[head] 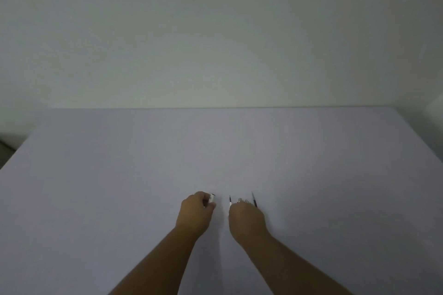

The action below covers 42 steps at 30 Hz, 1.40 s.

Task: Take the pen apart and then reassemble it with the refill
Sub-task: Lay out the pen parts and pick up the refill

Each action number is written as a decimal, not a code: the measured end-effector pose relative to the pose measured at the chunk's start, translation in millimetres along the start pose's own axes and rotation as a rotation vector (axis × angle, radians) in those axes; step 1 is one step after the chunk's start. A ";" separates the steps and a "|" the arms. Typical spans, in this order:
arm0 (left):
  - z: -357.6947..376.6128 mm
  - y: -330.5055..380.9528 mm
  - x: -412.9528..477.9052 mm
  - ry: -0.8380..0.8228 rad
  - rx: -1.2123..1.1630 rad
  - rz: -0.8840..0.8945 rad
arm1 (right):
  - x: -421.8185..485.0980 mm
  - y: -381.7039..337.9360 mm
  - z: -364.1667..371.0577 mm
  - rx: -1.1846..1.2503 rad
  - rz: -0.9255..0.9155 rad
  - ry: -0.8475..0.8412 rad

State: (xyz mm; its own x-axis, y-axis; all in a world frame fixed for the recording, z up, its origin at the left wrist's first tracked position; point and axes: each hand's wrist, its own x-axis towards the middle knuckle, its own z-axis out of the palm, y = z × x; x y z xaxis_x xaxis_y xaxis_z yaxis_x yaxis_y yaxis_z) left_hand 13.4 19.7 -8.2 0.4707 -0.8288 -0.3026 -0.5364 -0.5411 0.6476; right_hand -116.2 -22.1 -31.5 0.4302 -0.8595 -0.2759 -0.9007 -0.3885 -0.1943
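Note:
My left hand (197, 211) is closed around a small white pen part with a dark end, the pen cap (212, 198), which pokes out past my fingers. My right hand (247, 219) grips a white pen body (230, 201) whose thin dark tip points away from me. Just right of that hand a thin dark refill (254, 199) lies on the table, its near end hidden behind my fingers. The two hands are a short gap apart, low in the head view.
A wide pale lilac table (143, 163) stretches to a plain whitish wall (215, 43). The table's left edge and right edge slant off at the sides.

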 end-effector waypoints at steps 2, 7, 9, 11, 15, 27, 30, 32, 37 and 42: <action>-1.1 -2.4 -0.8 -0.002 -0.002 -0.007 | -1.5 -2.1 3.1 0.009 -0.008 0.028; 0.0 -4.3 -5.7 -0.014 0.010 -0.011 | -0.6 -5.1 -9.1 0.273 0.139 -0.022; 0.2 -2.3 -7.1 -0.020 0.010 -0.008 | 2.6 -3.1 -21.3 0.521 0.234 0.026; -0.2 0.1 -7.9 -0.031 0.015 -0.002 | 5.9 0.4 -32.2 0.814 0.314 0.107; 0.7 5.7 -8.1 -0.066 0.018 0.028 | 7.1 6.1 -46.5 1.179 0.394 0.159; 4.3 17.2 -11.1 -0.077 -0.033 0.066 | -0.3 17.3 -54.6 1.222 0.339 0.143; 5.0 20.9 -11.7 -0.082 -0.037 0.076 | -1.3 16.7 -52.9 1.159 0.258 0.076; 5.0 23.6 -11.6 -0.086 -0.033 0.084 | -1.8 16.0 -52.4 1.161 0.228 0.043; 5.1 29.2 -10.6 -0.097 -0.023 0.103 | 7.1 22.6 -59.0 1.316 0.299 0.152; 7.1 32.9 -10.8 -0.087 -0.029 0.135 | 8.9 23.9 -60.3 1.208 0.190 -0.004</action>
State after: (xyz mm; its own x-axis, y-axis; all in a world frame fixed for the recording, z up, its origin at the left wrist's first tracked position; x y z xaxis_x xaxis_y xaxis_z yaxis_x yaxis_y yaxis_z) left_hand -14.3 9.8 11.4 0.3322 -0.9037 -0.2701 -0.5695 -0.4205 0.7062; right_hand -137.6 -59.0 18.2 0.2997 -0.8671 -0.3978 -0.3155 0.3034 -0.8991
